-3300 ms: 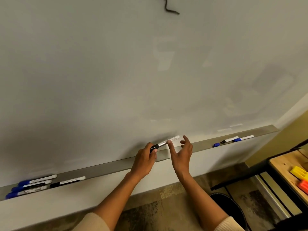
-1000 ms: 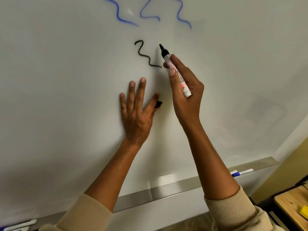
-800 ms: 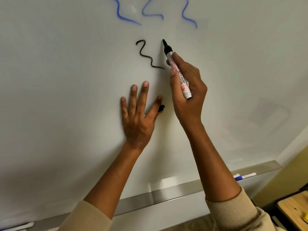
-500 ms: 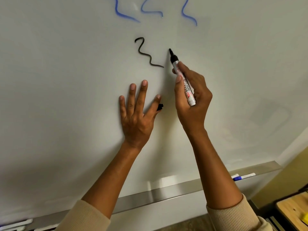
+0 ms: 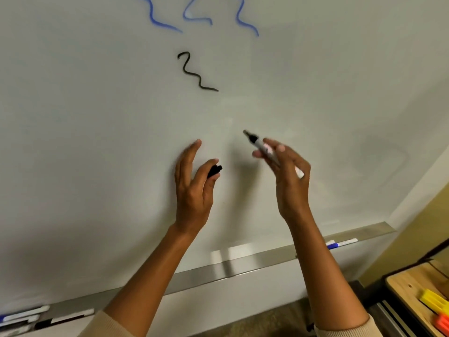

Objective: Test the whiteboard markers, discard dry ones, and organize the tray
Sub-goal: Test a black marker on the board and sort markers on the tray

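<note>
Right hand (image 5: pixel 289 176) gripping uncapped marker (image 5: pixel 264 149), left hand (image 5: pixel 194 183) pinching its cap (image 5: pixel 215 171), hands apart

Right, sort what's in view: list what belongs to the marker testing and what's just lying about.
Job:
- black marker in right hand
- cap in left hand
- whiteboard
- tray
- blue marker

Lying about:
- wooden table
- yellow block
- orange block

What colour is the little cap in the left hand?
Black. The cap, pinched by the left hand, shows best in the head view.
</note>
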Demonstrator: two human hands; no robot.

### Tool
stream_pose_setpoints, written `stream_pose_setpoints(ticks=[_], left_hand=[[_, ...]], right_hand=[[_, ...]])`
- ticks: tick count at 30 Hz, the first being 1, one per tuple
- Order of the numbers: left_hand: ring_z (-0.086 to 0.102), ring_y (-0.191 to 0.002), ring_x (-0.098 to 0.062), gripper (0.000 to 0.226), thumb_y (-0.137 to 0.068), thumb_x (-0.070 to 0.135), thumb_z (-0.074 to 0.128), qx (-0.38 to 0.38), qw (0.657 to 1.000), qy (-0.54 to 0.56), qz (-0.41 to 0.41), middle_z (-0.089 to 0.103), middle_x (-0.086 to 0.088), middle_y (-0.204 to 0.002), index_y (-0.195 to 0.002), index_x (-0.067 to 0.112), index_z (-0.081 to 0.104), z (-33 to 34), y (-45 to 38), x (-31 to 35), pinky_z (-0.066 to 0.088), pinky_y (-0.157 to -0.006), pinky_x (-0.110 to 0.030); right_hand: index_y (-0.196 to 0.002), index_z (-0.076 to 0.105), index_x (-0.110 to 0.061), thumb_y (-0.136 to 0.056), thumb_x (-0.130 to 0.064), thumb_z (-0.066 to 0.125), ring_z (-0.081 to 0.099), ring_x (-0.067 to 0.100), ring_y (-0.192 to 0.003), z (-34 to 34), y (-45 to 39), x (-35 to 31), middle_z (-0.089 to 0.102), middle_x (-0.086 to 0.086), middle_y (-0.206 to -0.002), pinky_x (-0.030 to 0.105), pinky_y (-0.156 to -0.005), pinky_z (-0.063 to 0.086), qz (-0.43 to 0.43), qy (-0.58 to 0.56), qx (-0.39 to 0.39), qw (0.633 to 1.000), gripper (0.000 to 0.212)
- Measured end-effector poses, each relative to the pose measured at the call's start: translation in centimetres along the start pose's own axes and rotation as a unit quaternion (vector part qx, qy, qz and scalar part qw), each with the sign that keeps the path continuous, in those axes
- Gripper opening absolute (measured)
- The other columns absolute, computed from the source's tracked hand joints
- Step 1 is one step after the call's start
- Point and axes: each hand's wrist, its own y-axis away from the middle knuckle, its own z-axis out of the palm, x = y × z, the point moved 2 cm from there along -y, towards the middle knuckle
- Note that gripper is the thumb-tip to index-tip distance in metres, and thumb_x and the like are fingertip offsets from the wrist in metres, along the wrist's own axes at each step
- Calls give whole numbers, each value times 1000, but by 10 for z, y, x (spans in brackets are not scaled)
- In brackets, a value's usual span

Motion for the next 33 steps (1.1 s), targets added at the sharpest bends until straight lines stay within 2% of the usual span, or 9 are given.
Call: stream_pose_setpoints(ticks=[2,6,10,14,19,24,27,29,33], left_hand=[[47,-130,-32,27,-102,26,51,-22,996,64,-53,46,-9,-141,-117,7,64,0,24,-2,48,-96,-54],[59,-112,-21,23,-100,20,52,-73,980,135,-125,59,-6,-119,-116,7,63,-1,61,-1,53,-93,-42],[62,-103,-17,19,-98,14,53,-125,962,166,-176,64,1,-108,-112,9,64,-4,86,-1,51,-88,-30],[65,-98,-18,18,-98,17,52,-209,930,204,-223,68,6,-101,-112,14,64,-4,103,1,51,-85,-29],[64,-80,-20,13,-100,18,53,-329,893,220,-214,65,4,-83,-108,16,63,-1,117,5,53,-76,-30],[52,-61,-14,8,-93,29,64,-394,871,196,-219,58,1,-70,-92,21,63,18,134,18,42,-58,-27],[64,-73,-12,13,-89,29,70,-380,856,234,-263,68,4,-80,-101,24,67,30,143,30,49,-66,-27],[67,-80,-9,15,-90,24,70,-384,845,248,-276,71,10,-85,-104,21,69,39,151,38,53,-70,-24],[62,-66,-7,11,-93,24,66,-404,826,254,-300,68,5,-74,-91,12,66,54,167,52,51,-61,-24]], right_hand=[[-98,78,-13,-102,-25,43,67,42,-98,-7,19,16,76,15,-85,62,-105,43,45,-25,-31,998,37],[-89,79,-10,-102,-31,38,67,42,-92,-14,58,45,72,19,-74,63,-104,42,98,4,-70,993,48],[-81,77,-8,-103,-33,36,69,32,-96,-22,85,61,72,15,-73,57,-106,42,135,58,-88,985,52],[-84,75,-3,-101,-26,37,69,30,-95,-32,96,69,71,16,-72,54,-106,44,176,85,-106,975,48],[-85,72,6,-99,-21,37,68,25,-83,-53,104,75,66,15,-66,36,-90,52,259,91,-105,956,46],[-74,65,4,-99,-18,38,57,19,-59,-67,123,95,54,12,-57,37,-79,52,385,-1,-39,922,43],[-67,55,-5,-97,-21,39,49,19,-58,-75,145,106,46,8,-54,32,-68,52,434,-78,19,897,37],[-64,50,-8,-98,-21,37,47,18,-58,-84,158,114,45,7,-52,35,-71,54,446,-118,56,885,38],[-62,49,-9,-94,-23,37,40,20,-60,-105,180,125,42,7,-51,41,-75,51,467,-153,111,864,37]])
